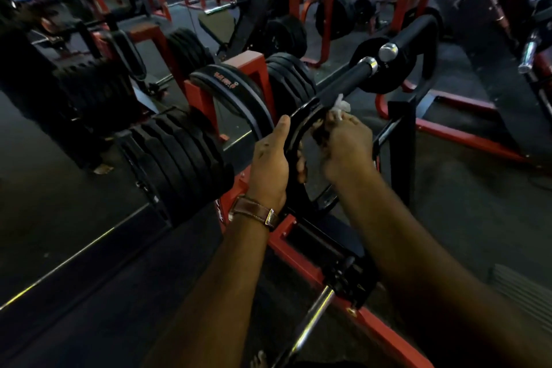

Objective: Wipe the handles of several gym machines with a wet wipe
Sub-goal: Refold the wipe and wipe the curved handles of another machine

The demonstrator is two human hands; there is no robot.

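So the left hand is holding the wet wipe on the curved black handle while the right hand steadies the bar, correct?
Not quite: the hands are swapped. In the head view the right hand pinches the white wet wipe against the curved black handle, while the left hand, with the brown watch strap, steadies the bar.

Stacked weight plates (176, 155) crowd the left; bare floor (466, 203) right of the handle seems passable, though blurred.

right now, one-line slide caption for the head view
Left hand grips curved black metal handle while right hand rubs crumpled white wet wipe on it.
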